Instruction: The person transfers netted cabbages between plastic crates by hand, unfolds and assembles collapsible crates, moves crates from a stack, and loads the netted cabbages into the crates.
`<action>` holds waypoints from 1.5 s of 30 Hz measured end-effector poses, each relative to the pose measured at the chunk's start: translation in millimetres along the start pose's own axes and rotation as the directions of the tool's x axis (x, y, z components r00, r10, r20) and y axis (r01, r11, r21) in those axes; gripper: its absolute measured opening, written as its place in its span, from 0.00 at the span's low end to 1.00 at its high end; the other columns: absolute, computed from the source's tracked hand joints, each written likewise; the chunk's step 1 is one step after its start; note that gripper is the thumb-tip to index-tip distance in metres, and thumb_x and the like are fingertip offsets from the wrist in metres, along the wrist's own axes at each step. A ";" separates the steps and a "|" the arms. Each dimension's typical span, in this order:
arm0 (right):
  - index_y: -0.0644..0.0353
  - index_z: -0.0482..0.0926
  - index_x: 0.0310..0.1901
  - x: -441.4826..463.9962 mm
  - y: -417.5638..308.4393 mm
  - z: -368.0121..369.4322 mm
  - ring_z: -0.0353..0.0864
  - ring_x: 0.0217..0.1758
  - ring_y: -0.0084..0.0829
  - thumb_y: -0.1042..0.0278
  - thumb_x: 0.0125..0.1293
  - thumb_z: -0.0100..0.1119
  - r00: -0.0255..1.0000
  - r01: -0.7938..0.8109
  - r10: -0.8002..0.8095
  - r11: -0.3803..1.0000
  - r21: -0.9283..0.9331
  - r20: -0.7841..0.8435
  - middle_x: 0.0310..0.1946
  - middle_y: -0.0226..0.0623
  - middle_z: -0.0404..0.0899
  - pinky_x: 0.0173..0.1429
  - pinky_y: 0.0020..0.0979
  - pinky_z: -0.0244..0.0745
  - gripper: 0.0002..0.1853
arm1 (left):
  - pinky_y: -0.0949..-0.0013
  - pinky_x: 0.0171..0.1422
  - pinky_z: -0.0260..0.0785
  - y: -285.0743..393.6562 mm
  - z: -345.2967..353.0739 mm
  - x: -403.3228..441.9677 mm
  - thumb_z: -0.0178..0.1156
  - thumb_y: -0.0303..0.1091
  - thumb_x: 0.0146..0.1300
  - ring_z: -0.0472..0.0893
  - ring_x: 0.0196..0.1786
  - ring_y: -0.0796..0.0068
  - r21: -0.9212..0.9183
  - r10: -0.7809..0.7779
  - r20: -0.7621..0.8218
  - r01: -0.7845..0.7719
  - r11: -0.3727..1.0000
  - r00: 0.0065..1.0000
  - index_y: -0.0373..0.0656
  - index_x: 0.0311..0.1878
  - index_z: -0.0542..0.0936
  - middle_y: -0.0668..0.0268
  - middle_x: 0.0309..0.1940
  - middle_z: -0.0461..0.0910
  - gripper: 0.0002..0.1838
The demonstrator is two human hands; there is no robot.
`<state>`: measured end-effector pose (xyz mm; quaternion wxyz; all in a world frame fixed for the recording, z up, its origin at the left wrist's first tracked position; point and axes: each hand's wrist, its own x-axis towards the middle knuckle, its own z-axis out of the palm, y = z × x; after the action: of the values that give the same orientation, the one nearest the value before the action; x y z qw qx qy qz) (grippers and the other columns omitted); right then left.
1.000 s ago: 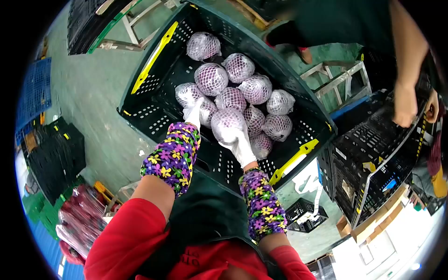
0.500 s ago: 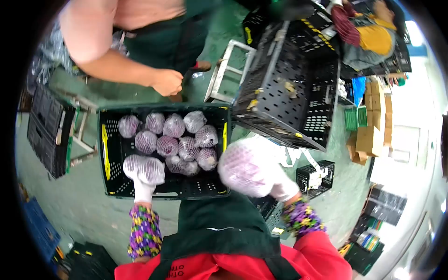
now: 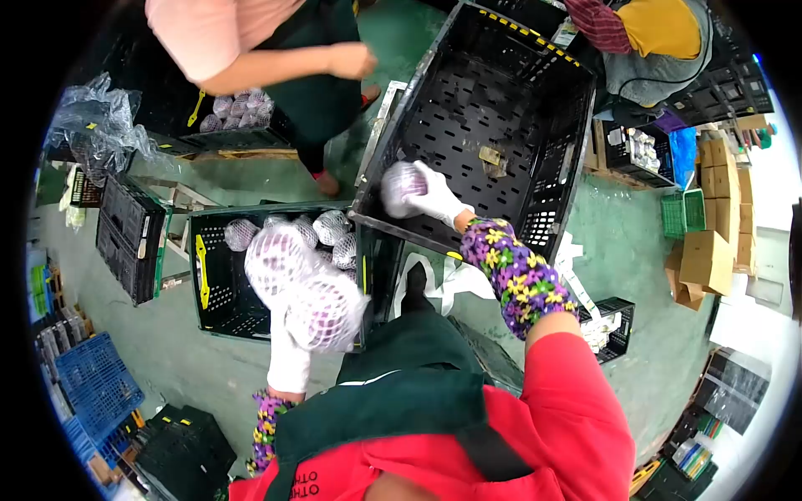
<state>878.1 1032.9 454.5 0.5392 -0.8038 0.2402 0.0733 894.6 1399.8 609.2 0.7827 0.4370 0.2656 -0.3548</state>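
Note:
My left hand, in a white glove, holds two net-wrapped purple round items above the dark green crate. More of the wrapped items lie in that crate. Inside the near left corner of the large black crate, my right hand, also gloved in white, has its fingers on a single wrapped round item. A small yellowish piece lies on the black crate's floor.
A co-worker in a dark apron stands beyond the green crate, near another crate of wrapped items. A second person is at the top right. Cardboard boxes, a green basket and a small black crate stand at right.
My right hand has moved forward with its item into the black crate. My left hand has lifted two wrapped items from the green crate. The view has shifted towards the black crate.

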 end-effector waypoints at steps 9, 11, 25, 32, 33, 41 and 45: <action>0.56 0.47 0.76 -83.3 -88.6 -119.8 0.64 0.70 0.34 0.50 0.69 0.57 0.971 -0.050 -0.161 0.585 0.809 0.176 0.73 0.43 0.56 0.73 0.34 0.60 0.42 | 0.64 0.63 0.71 -77.1 209.1 82.9 0.68 0.34 0.59 0.77 0.56 0.69 0.332 -0.185 0.532 -0.002 0.943 0.827 0.35 0.66 0.65 0.59 0.56 0.75 0.34; 0.61 0.50 0.75 -76.7 -73.6 -126.5 0.65 0.70 0.33 0.58 0.69 0.58 0.984 0.145 -0.180 0.832 0.536 0.012 0.71 0.40 0.61 0.73 0.33 0.60 0.40 | 0.65 0.65 0.68 -116.4 226.8 94.6 0.72 0.36 0.55 0.72 0.61 0.69 0.323 0.008 0.602 -0.253 0.912 0.798 0.34 0.69 0.59 0.56 0.61 0.70 0.43; 0.59 0.65 0.70 -55.0 11.1 -95.5 0.72 0.67 0.36 0.65 0.61 0.64 0.909 0.017 0.144 0.924 -0.381 0.390 0.63 0.48 0.73 0.70 0.32 0.65 0.35 | 0.74 0.50 0.71 -45.1 -69.1 84.6 0.59 0.28 0.67 0.79 0.43 0.79 0.376 0.302 -0.083 -0.251 0.892 0.950 0.39 0.59 0.74 0.67 0.43 0.80 0.17; 0.66 0.73 0.59 -123.2 -203.7 76.8 0.76 0.60 0.36 0.83 0.61 0.54 0.932 0.359 -0.357 0.933 0.023 -0.070 0.57 0.44 0.76 0.68 0.36 0.67 0.22 | 0.65 0.62 0.65 -9.1 -275.9 164.6 0.72 0.39 0.57 0.74 0.52 0.68 0.577 0.363 -0.464 -0.035 0.816 0.808 0.36 0.64 0.68 0.57 0.50 0.77 0.35; 0.65 0.74 0.59 -119.9 -213.3 128.1 0.75 0.61 0.37 0.79 0.61 0.60 0.978 0.177 -0.203 0.928 0.327 0.049 0.58 0.43 0.76 0.68 0.36 0.66 0.22 | 0.62 0.65 0.66 -3.1 -288.6 185.1 0.73 0.43 0.55 0.75 0.57 0.60 0.589 0.385 -0.480 -0.035 0.808 0.788 0.37 0.68 0.65 0.50 0.54 0.75 0.41; 0.55 0.52 0.74 40.9 2.9 431.1 0.64 0.66 0.62 0.49 0.46 0.76 0.938 0.073 0.047 0.942 -0.327 0.344 0.61 0.67 0.65 0.70 0.49 0.63 0.57 | 0.45 0.68 0.64 42.5 -310.5 336.9 0.71 0.65 0.42 0.64 0.70 0.44 0.973 0.573 -0.219 0.134 0.188 0.790 0.57 0.72 0.63 0.48 0.67 0.64 0.53; 0.37 0.47 0.76 60.1 -17.4 472.7 0.67 0.61 0.63 0.52 0.41 0.79 0.938 -0.034 0.221 0.823 -0.567 0.266 0.58 0.66 0.62 0.66 0.49 0.67 0.62 | 0.46 0.70 0.62 49.0 -315.8 359.2 0.73 0.63 0.42 0.65 0.67 0.42 0.993 0.538 -0.049 0.099 -0.064 0.841 0.54 0.66 0.69 0.50 0.65 0.64 0.48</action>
<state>1005.6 1446.1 253.7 0.3084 -0.8844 0.1718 0.3053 1117.9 1577.2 222.1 0.1964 0.9624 0.0214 -0.1866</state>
